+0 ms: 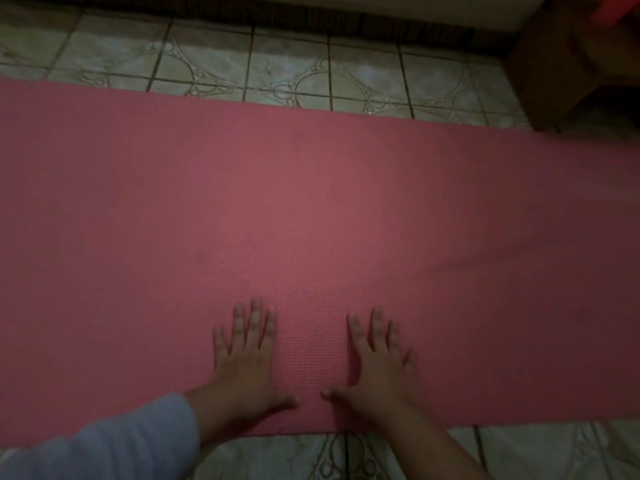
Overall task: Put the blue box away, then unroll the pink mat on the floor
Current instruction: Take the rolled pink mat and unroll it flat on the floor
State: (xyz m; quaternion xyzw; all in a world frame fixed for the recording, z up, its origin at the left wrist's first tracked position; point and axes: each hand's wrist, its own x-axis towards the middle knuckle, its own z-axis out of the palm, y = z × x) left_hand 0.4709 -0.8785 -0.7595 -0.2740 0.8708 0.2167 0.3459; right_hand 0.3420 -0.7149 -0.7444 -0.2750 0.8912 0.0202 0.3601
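We are looking down at the pink mat (311, 202), which is lying flat and unrolled across the tiled floor (277, 71), stretching from the left edge of the view to the right edge. Our left hand (247, 355) is resting palm down on the mat near its closest edge, its fingers straight and slightly spread, gripping nothing. Our right hand (377, 362) is lying beside it in the same way, flat on the mat with the fingers fanned out and the thumb pointing toward the other hand. The two hands are sitting apart, with a strip of bare mat showing between the thumbs. A grey sleeve (104, 441) is covering the left forearm, while the right forearm is showing bare. Beyond the far edge of the mat a band of patterned tiles is running along a dark baseboard (311, 22). A brown wooden piece of furniture (568, 64) is standing at the upper right, close to the mat's far edge. A faint ripple is crossing the mat toward the right side.
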